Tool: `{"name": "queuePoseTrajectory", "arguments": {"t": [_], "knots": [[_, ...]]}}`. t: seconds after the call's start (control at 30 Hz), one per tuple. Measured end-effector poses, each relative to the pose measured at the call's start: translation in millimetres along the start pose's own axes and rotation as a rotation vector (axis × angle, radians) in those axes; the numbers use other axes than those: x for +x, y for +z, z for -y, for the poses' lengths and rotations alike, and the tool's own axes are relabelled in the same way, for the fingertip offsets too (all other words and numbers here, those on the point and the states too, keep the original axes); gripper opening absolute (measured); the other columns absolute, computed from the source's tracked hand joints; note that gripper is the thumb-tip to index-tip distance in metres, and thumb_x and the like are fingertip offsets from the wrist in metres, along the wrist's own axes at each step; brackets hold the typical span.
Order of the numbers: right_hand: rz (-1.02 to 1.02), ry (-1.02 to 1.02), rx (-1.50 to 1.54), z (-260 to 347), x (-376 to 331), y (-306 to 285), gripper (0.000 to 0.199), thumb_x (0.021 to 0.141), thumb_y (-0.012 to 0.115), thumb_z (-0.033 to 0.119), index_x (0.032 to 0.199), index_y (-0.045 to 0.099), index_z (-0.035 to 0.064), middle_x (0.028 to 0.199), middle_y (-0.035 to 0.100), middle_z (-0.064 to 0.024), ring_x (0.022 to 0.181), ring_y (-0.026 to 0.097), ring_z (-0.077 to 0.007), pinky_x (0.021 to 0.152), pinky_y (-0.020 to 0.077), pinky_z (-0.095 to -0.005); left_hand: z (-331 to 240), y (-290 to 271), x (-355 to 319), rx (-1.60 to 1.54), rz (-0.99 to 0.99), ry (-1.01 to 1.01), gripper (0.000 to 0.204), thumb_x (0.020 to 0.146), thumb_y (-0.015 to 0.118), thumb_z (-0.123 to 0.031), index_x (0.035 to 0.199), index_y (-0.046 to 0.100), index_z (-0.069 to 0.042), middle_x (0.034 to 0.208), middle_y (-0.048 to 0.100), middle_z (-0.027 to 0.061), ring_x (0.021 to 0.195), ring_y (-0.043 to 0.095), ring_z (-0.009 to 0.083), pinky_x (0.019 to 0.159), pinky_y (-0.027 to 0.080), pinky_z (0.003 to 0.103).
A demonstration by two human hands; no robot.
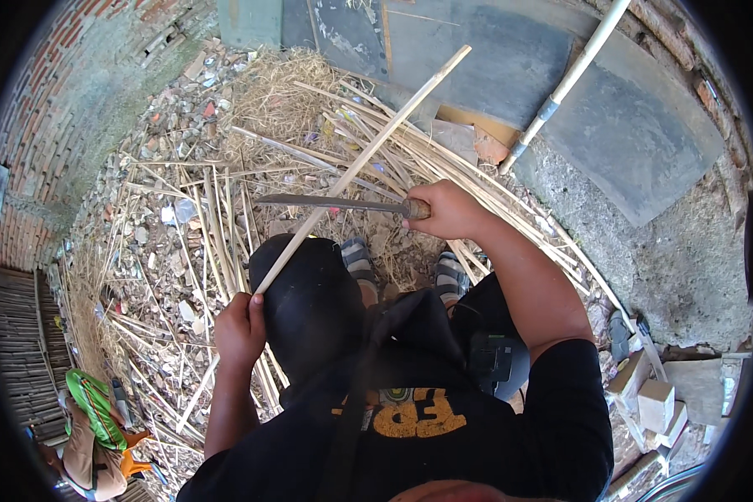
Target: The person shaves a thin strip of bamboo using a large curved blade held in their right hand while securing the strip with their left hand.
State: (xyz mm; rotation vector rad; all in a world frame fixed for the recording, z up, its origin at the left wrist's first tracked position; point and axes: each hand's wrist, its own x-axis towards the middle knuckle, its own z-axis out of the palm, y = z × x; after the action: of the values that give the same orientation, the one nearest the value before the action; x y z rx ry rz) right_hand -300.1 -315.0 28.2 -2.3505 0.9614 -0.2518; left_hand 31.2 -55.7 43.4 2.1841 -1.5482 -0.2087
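The left hand [240, 328] is closing around the lower part of a long pale cane [361, 161], which is slanting up and away from beside the person's knee. The right hand [445, 210] is gripping the wooden handle of a long knife [330, 202], whose blade is lying across the cane. Below, sandalled feet [360, 261] are standing on rubble. Beyond, split reeds [217, 217] and straw [280, 96] are lying heaped before grey slabs [627, 125].
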Motion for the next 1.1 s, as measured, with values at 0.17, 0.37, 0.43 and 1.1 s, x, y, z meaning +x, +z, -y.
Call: {"name": "queuePoseTrajectory", "arguments": {"t": [0.17,0.37,0.43,1.1], "knots": [[-0.039,-0.033,0.029,-3.0,-7.7,-3.0,0.036,0.081,0.08,0.035,0.1,0.069,0.0063,0.082,0.067,-0.0188,0.08,0.066,-0.038,0.072,0.0511,-0.0449,-15.1,2.0,-19.4,0.061,-0.028,-0.001,0.037,0.103,0.056,-0.032,0.078,0.057,-0.003,0.064,0.06,0.0218,0.059,0.059,0.0455,0.054,0.042,0.053],[-0.055,-0.059,0.079,-3.0,-12.5,-2.6,0.039,0.08,0.079,0.039,0.103,0.07,0.0086,0.083,0.068,-0.0184,0.085,0.067,-0.0388,0.075,0.0525,-0.0474,-33.1,-1.7,-42.3,0.077,-0.029,-0.026,0.037,0.102,0.057,-0.032,0.078,0.058,-0.003,0.062,0.06,0.0203,0.058,0.06,0.0436,0.054,0.044,0.051],[-0.065,-0.094,0.054,-4.2,-14.4,-0.4,0.039,0.08,0.078,0.039,0.102,0.069,0.0082,0.082,0.067,-0.0184,0.084,0.067,-0.0391,0.075,0.0523,-0.048,-36.4,-3.1,-49.1,0.063,-0.031,-0.045,0.037,0.101,0.058,-0.033,0.08,0.061,-0.003,0.062,0.06,0.0192,0.057,0.061,0.0411,0.054,0.045,0.049],[-0.09,-0.071,-0.036,2.9,-7.4,-4.6,0.028,0.079,0.077,0.028,0.1,0.07,0.0105,0.079,0.067,-0.0172,0.08,0.066,-0.0388,0.071,0.0517,-0.0475,2.7,20.4,-44.9,-0.165,0.153,-0.037,0.043,0.105,0.052,-0.033,0.076,0.053,-0.001,0.06,0.055,0.0194,0.054,0.055,0.0361,0.055,0.042,0.044]]}}
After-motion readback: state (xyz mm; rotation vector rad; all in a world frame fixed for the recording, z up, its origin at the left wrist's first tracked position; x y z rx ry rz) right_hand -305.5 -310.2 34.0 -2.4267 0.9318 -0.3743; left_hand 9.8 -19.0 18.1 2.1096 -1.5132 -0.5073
